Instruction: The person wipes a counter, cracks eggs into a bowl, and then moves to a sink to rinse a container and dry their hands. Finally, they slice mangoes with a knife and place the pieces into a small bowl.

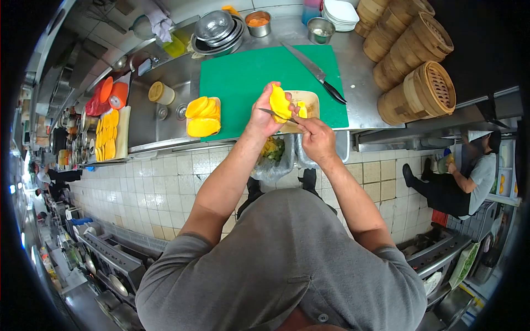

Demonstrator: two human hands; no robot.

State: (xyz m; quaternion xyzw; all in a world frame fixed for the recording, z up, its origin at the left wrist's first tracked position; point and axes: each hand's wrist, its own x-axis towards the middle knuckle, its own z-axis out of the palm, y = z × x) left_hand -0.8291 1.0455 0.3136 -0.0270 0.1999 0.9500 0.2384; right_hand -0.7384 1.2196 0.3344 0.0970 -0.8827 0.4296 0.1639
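My left hand [265, 117] is closed around a peeled yellow mango [279, 101], held above the front of the green cutting board [248, 71]. In my right hand [317, 138] is a small knife [271, 113], its blade lying across the lower part of the mango. Behind and beside my right hand sits a shallow pale tray [313, 105] with yellow pieces in it, partly hidden by my hands. Another tray, piled with flat mango slices [203, 117], stands at the board's left edge. A large knife [314, 71] with a black handle rests on the board's right side.
Below the counter edge are a bin with peelings [270, 151] and a second white bin [337, 146]. Bamboo steamers [406, 99] stand at right, metal bowls [218, 33] at the back. Left is a sink [171, 83]. A person [475, 182] sits at far right.
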